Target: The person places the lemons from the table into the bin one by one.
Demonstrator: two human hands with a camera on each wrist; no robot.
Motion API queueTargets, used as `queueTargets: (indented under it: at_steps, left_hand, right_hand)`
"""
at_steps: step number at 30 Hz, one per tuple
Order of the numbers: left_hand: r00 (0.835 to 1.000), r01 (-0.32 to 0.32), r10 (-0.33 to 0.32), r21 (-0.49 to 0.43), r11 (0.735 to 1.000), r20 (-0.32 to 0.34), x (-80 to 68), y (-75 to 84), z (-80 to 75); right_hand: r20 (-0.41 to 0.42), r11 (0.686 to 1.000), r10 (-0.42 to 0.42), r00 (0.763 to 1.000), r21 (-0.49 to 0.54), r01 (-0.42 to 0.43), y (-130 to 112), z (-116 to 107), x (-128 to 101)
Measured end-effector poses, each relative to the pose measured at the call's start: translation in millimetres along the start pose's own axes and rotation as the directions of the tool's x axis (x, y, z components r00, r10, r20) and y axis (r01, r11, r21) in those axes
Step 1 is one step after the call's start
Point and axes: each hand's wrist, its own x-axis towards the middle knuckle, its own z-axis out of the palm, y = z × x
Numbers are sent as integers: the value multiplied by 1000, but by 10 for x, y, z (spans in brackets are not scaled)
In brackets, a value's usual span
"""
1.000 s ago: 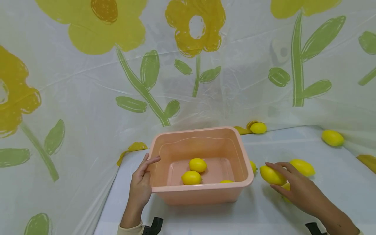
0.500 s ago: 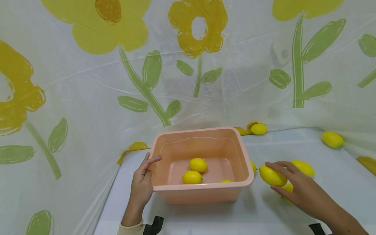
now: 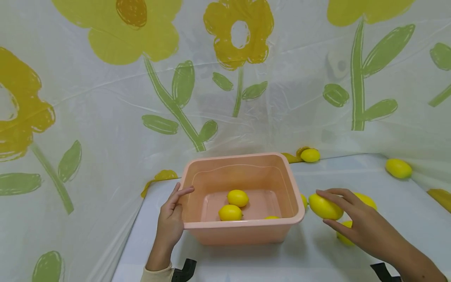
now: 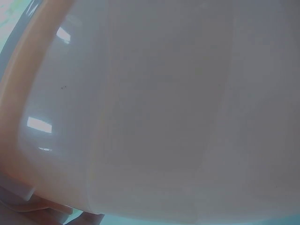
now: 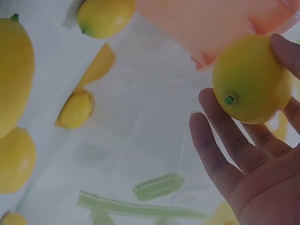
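A pink plastic tub [image 3: 294,203] stands on the white table and holds three yellow lemons [image 3: 237,197]. My left hand [image 3: 179,203] holds the tub's left rim, with the thumb laid over the edge. In the left wrist view the tub's wall [image 4: 164,117] fills the frame. Just right of the tub, my right hand [image 3: 328,210] pinches a lemon [image 3: 322,204] between thumb and fingers, a little above the table. The right wrist view shows that lemon [image 5: 251,79] in the fingertips [image 5: 283,49], stem end toward the palm, near the tub's corner [image 5: 220,23].
Loose lemons lie on the table: one under my right hand [image 3: 343,235], one behind it [image 3: 368,200], one against the tub [image 3: 303,200], and others at the back [image 3: 310,155] and far right [image 3: 398,168]. A flower-print plastic sheet [image 3: 225,98] walls in the table.
My right hand has lifted its lemon slightly and carried it left toward the tub, uncovering the lemon beneath it. The left hand and the tub have not moved.
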Motion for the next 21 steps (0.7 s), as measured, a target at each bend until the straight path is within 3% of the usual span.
queueTargets:
  at_steps: [9,21]
  left_hand:
    - [1000,-25,25,-12,1000,6,-2,19,-11]
    - [1000,-6,6,-7,1000,-1,15,-9,-4]
  right_hand:
    - [-9,998,-55,998,6,55,-59,-55,100]
    - [-43,977,-213,976,1,213,-145,-167,285]
